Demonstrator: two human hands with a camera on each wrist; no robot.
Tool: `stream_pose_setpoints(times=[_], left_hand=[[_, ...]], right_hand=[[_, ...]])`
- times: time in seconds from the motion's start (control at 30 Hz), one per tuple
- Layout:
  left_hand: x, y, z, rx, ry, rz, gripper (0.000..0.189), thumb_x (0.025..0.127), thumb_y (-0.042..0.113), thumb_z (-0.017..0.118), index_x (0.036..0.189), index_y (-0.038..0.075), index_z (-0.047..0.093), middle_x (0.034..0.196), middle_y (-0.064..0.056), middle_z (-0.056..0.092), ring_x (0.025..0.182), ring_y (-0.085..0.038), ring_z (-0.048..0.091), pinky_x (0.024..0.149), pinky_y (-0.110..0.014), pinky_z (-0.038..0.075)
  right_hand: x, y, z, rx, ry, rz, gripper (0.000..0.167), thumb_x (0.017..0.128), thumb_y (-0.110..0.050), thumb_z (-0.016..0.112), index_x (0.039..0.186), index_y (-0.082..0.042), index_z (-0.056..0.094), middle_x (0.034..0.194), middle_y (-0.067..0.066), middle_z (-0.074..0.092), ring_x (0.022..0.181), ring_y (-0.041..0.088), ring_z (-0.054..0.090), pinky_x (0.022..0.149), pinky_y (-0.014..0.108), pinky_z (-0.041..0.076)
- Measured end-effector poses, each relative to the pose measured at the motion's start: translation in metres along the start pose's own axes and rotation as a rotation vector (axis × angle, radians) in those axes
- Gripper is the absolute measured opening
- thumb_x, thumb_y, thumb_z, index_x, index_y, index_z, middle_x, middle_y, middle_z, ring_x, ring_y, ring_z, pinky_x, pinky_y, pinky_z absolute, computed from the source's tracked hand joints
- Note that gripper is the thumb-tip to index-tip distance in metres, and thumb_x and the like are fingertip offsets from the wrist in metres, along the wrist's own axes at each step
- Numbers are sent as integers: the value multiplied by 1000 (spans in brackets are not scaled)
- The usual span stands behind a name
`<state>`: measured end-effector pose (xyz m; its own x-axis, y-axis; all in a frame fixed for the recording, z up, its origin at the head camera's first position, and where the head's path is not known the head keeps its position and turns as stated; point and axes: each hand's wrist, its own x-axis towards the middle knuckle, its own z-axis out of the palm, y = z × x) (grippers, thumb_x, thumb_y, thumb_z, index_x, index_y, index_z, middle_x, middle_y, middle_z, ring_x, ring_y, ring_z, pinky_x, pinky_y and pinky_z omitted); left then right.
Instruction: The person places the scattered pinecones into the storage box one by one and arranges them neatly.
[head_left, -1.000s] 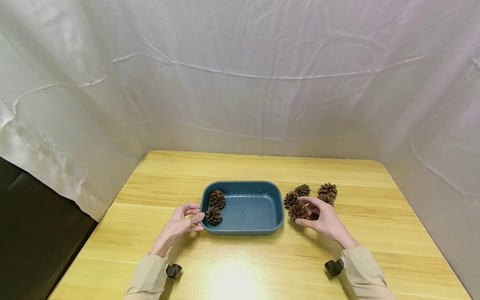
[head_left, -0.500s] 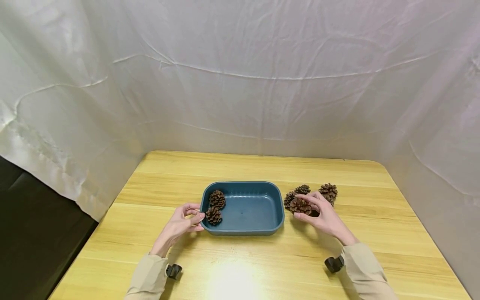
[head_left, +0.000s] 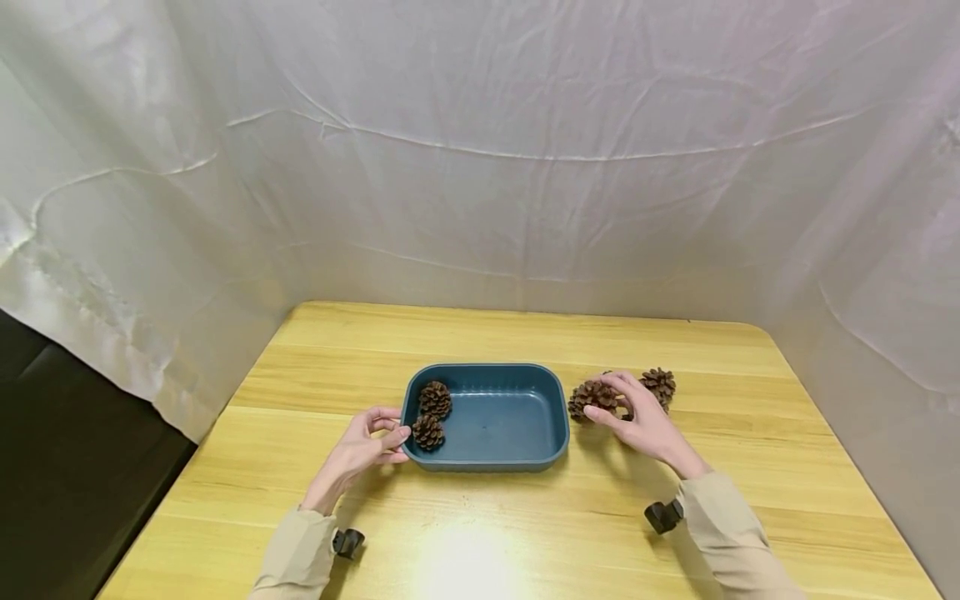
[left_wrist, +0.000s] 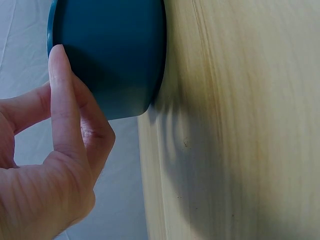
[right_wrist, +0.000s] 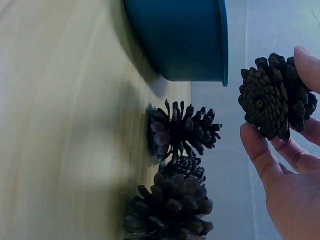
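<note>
A blue rectangular plastic bin (head_left: 487,464) stands on the wooden table, with two brown pinecones (head_left: 433,400) inside against its left end. My left hand (head_left: 365,446) holds the bin's left rim, thumb on the near side in the left wrist view, where the blue wall (left_wrist: 115,55) fills the top. To the right of the bin, my right hand (head_left: 643,421) pinches a pinecone (right_wrist: 272,95) between thumb and fingers, raised above the table. Below it in the right wrist view are more loose pinecones (right_wrist: 182,130), partly hidden by my right hand in the head view.
Another pinecone (head_left: 658,384) lies beyond my right hand. The wooden table (head_left: 465,508) extends around the bin. Pale fabric (head_left: 517,167) hangs at the back and sides, and a dark surface (head_left: 67,467) lies beyond the table's left edge.
My right hand has lifted the pinecone from the group and brought it slightly up and toward the bin. The left hand and the bin have stayed in place.
</note>
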<state>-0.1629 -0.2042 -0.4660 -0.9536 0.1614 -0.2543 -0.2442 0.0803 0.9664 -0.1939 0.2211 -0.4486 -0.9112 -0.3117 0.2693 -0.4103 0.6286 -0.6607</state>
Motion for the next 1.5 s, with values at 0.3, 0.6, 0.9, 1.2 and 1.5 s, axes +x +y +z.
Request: stream_pose_setpoints(times=[0.3,0.6,0.9,1.2,1.5], left_hand=[[-1,1,2,2,-4,-3,46,98,0,59,135,-16,37,97,-4,54,69,-9,61,70,-25,67],[1,-1,1,-1,-6,-4,46,98,0,59,135,-16,38,96,-4,54,69,-9,62,70,-24,66],[1,-2,0,1,-1,-1,45,97,0,60,134,-16,39,96,-4,55,69,-10,62,71,-25,67],[0,0,0,1,1,0,45,98,-1,59,134,-17,38,95,-4,55,68,-10,62,71,-25,67],[-1,1,1,-3,2,-5,45,98,-1,59,134,-16,38,96,-4,55,70,-10,60,70,-24,66]], right_hand=[[9,-9,-4,40,-45,9,48,96,-25,68,138,-4,57,133,18,58,125,41,55,107,65,49],[24,-15,-7,8,-67,-12,48,95,-27,69,137,-7,57,135,18,60,129,41,54,110,66,45],[36,-21,-12,48,-123,83,57,95,-34,67,143,-5,52,147,22,52,139,45,44,115,70,37],[51,-31,-12,127,-160,125,62,93,-37,70,144,-7,51,149,20,50,140,42,44,115,68,40],[64,-40,-8,178,-201,141,63,90,-37,73,141,-6,54,143,19,56,132,39,52,110,61,48]])
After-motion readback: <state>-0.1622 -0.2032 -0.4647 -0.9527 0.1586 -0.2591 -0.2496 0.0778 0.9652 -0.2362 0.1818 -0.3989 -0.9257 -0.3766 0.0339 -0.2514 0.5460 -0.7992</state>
